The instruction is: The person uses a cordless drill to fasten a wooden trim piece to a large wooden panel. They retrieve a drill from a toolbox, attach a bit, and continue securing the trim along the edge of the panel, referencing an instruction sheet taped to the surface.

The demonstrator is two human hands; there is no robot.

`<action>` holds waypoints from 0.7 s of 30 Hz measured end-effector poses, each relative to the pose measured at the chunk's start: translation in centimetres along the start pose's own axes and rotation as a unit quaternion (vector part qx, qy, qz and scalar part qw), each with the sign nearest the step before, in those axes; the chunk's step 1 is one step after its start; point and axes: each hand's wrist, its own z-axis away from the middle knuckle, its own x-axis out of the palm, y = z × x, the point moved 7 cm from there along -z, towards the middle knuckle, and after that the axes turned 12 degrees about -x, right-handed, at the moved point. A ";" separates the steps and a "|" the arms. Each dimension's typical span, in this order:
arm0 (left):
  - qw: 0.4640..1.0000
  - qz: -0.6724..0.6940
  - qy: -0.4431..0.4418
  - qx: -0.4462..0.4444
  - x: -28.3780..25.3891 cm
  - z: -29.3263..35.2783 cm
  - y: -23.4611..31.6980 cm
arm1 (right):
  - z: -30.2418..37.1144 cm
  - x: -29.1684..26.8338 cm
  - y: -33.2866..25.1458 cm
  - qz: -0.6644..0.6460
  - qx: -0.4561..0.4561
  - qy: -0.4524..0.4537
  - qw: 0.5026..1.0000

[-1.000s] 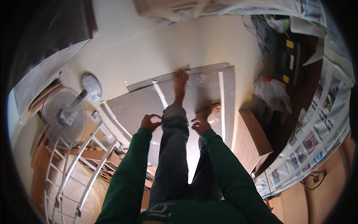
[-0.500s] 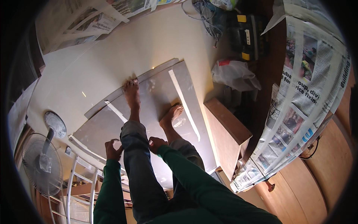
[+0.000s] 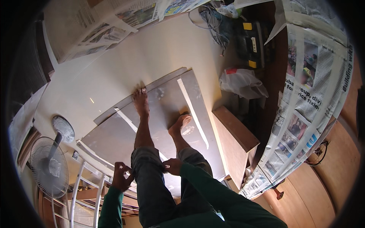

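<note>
My left hand [image 3: 121, 177] is at the outer side of my left trouser leg [image 3: 146, 171], fingers curled, thumb and fingertips pinching the dark denim near the knee. On the inner side of the same leg, my right hand [image 3: 173, 166] is closed against the cloth, its fingertips partly hidden. The rolled cuff [image 3: 146, 152] sits below both hands, with bare shin showing under it. My bare feet stand on a grey board [image 3: 163, 98] on the floor, with pale strips [image 3: 192, 112] across it.
A standing fan [image 3: 49, 167] and a white metal rack [image 3: 98, 199] stand at left. At right are a wooden box [image 3: 235, 129], a plastic bag [image 3: 243, 83], a black toolbox with yellow latches [image 3: 249, 43] and a newspaper-covered cabinet [image 3: 300, 95]. Cables [image 3: 213, 22] lie at the far side.
The left trouser cuff has gone up the shin, baring more of it, and both hands have moved up with it toward my body. The view has shifted slightly.
</note>
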 end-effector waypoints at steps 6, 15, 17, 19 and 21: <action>0.995 -0.092 0.004 -0.040 -5.0 -1.1 4.6 | 1.1 -15.7 -3.2 -0.033 -0.072 0.138 0.987; 0.937 0.276 0.175 0.122 0.7 -17.3 33.8 | 10.8 -56.2 11.2 0.135 0.096 0.753 0.637; 0.938 0.136 0.209 0.243 4.9 -19.4 35.3 | 10.3 -60.2 6.0 0.238 0.055 0.743 0.624; 0.954 0.147 0.136 0.224 9.7 -21.9 34.4 | 11.8 -64.7 6.2 0.283 0.043 0.738 0.610; 0.961 0.160 0.104 0.199 11.9 -23.4 34.8 | 12.7 -69.6 8.6 0.266 0.045 0.735 0.623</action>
